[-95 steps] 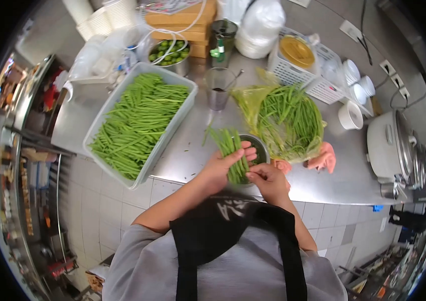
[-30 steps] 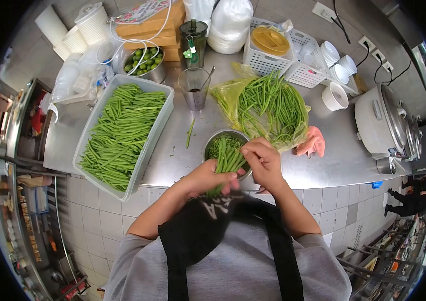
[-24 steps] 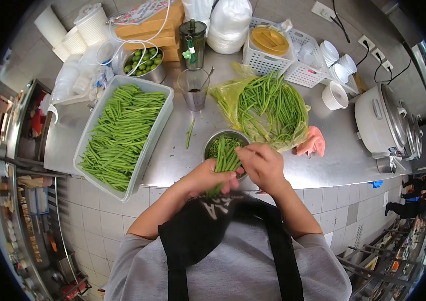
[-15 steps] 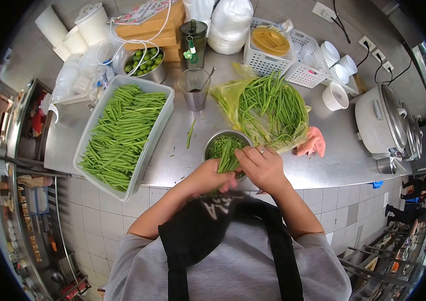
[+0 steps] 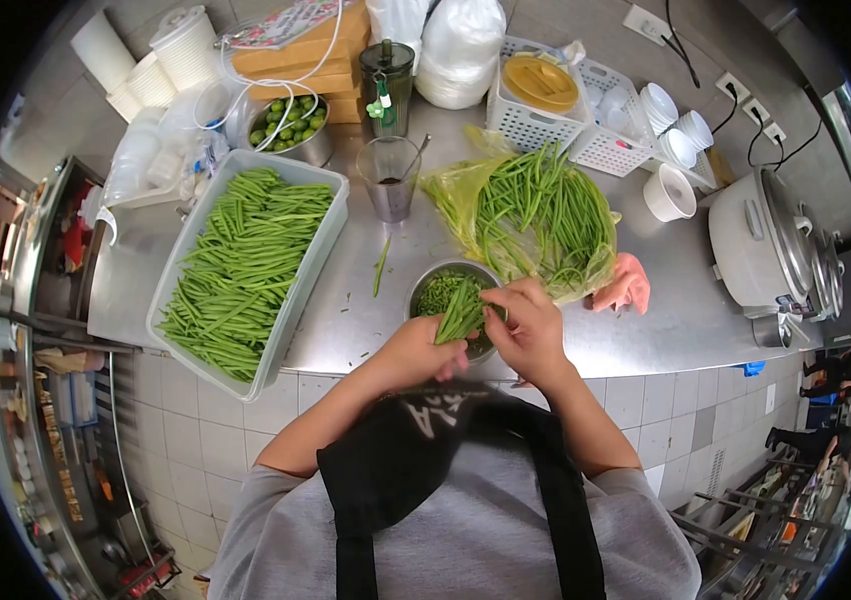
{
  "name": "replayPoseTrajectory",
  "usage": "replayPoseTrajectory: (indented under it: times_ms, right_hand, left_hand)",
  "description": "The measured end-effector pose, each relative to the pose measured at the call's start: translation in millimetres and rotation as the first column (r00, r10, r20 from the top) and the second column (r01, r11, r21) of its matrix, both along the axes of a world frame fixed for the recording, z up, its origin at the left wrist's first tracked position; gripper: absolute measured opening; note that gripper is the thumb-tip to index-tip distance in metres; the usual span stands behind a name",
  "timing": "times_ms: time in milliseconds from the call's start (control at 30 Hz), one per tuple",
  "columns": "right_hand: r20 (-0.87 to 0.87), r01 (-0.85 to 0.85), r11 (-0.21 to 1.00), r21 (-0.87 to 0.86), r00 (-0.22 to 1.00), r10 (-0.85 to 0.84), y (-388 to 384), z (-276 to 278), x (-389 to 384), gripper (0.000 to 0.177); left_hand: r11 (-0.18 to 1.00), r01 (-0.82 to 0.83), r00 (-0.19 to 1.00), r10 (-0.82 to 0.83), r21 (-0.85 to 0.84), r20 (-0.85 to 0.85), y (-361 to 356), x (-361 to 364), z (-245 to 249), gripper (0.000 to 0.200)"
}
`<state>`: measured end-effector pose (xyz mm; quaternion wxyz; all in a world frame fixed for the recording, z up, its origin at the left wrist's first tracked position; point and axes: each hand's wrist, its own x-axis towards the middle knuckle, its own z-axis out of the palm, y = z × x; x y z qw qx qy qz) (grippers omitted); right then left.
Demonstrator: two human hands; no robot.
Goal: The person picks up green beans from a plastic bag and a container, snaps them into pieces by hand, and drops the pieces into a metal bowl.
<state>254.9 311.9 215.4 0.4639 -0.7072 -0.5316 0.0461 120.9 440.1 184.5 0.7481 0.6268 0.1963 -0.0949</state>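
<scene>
My left hand (image 5: 427, 350) is closed round a small bunch of green beans (image 5: 461, 312), held tilted above a round metal bowl (image 5: 415, 292). In the bowl lie small green bean trimmings (image 5: 437, 293). My right hand (image 5: 530, 325) has its thumb and forefinger at the upper tips of the bunch, bent in a pinch; its other fingers are curled. Behind the bowl, a yellow-green plastic bag (image 5: 455, 205) lies open with long green beans (image 5: 545, 210) in it. To the left stands a clear plastic tub (image 5: 333, 225) heaped with trimmed green beans (image 5: 245, 265).
A clear cup (image 5: 388, 180) with dark liquid and a spoon stands behind a loose bean (image 5: 382, 265). A pink cloth-like item (image 5: 625, 285) lies right of the bag. Farther back are a bowl of green citrus (image 5: 317, 148), white baskets (image 5: 537, 120) and a large cooker (image 5: 745, 235).
My right hand has shifted slightly, its thumb and forefinger now more apart from the bunch's side and nearer the tips. The bunch in my left hand has tilted a little to the right.
</scene>
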Motion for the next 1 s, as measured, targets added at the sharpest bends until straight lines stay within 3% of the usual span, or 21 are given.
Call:
replayPoseTrajectory:
  times_ms: [100, 200, 300, 333, 400, 500, 600, 700, 800, 900, 933, 967, 1000]
  right_hand:
    - [0.411, -0.066, 0.997, 0.040, 0.911, 0.043, 0.7, -3.5, 5.9, 0.019]
    - [0.556, -0.025, 0.998, -0.054, 0.829, 0.051, -2.6, 0.9, 2.3, 0.021]
    - [0.159, -0.018, 0.998, 0.052, 0.987, 0.009, 0.5, -13.6, 0.0, 0.021]
    - [-0.060, 0.002, 0.999, 0.049, 0.998, 0.001, 0.4, -15.0, 0.4, 0.022]
    - [-0.479, 0.035, 0.999, 0.030, 0.878, -0.017, 0.8, -13.3, 0.3, 0.022]
    - [-0.221, 0.044, 0.996, -0.072, 0.973, -0.059, -0.6, 5.6, 0.9, 0.018]
    - [0.223, -0.062, 0.997, -0.044, 0.972, 0.070, -0.2, 6.3, 7.9, 0.022]
    - [0.413, -0.068, 0.995, -0.069, 0.906, 0.090, 0.9, 2.5, 10.2, 0.020]
    - [0.413, -0.036, 0.989, -0.140, 0.906, 0.091, 1.0, 2.4, 7.7, 0.018]
    - [0.181, -0.033, 0.998, -0.050, 0.983, 0.041, 3.9, -5.4, 5.4, 0.014]
    - [-0.161, -0.022, 0.995, -0.099, 0.987, 0.006, 3.1, -8.2, 5.4, 0.014]
    - [-0.482, -0.028, 0.988, -0.150, 0.875, -0.049, 1.5, -10.9, 5.2, 0.014]
    - [-0.743, -0.050, 0.979, -0.195, 0.659, -0.115, 1.8, -8.7, 4.1, 0.014]
  left_hand:
    - [0.999, -0.008, 1.000, 0.008, 0.042, -0.004, -1.5, 0.3, 3.9, 0.024]
    - [0.995, 0.000, 1.000, 0.000, 0.096, -0.007, -2.7, -0.3, 7.6, 0.024]
    - [0.994, 0.012, 1.000, -0.012, 0.107, 0.004, -3.0, -0.3, 7.6, 0.024]
    - [0.994, 0.017, 1.000, -0.018, 0.107, 0.013, -3.1, -0.4, 5.3, 0.024]
    - [0.993, 0.023, 0.999, -0.025, 0.112, 0.022, -3.5, -1.2, 4.6, 0.024]
    - [0.991, 0.033, 0.999, -0.037, 0.126, 0.027, -3.2, -0.6, 6.1, 0.024]
    - [0.989, 0.039, 0.998, -0.044, 0.141, 0.035, -3.9, -0.1, 4.9, 0.024]
    - [0.986, 0.047, 0.998, -0.052, 0.162, 0.030, -4.1, 0.5, 4.5, 0.024]
    - [0.984, 0.050, 0.998, -0.055, 0.169, 0.027, -3.6, 0.3, 4.9, 0.024]
    - [0.984, 0.051, 0.998, -0.057, 0.168, 0.034, -3.0, -0.2, 6.1, 0.024]
    - [0.985, 0.054, 0.997, -0.060, 0.164, 0.037, -3.0, -0.4, 5.1, 0.024]
    - [0.986, 0.057, 0.997, -0.064, 0.159, 0.041, -3.2, -0.5, 4.3, 0.024]
    - [0.986, 0.056, 0.997, -0.063, 0.160, 0.042, -3.4, -0.4, 3.9, 0.025]
